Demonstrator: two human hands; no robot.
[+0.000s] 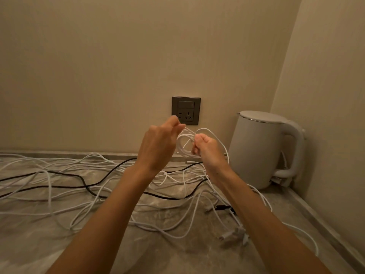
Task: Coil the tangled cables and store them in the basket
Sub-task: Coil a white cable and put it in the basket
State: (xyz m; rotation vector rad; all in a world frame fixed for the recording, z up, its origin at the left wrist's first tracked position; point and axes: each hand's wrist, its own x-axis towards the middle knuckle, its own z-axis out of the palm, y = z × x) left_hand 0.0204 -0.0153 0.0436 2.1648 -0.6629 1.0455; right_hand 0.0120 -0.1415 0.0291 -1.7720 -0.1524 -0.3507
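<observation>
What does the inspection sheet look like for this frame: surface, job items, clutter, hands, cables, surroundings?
Surface: marbled grey countertop with a raised strip along the back wall.
Job's things: white cable coil held up above the countertop; basket nothing seen.
Clutter: white electric kettle in the right corner.
Hands: left hand pinches the top of the coil; right hand grips its side.
Cables: loose white cables tangled across the countertop, a black cable running through them, connector ends near the right forearm.
Surroundings: wall socket behind the hands, nothing plugged in; plain beige walls.
</observation>
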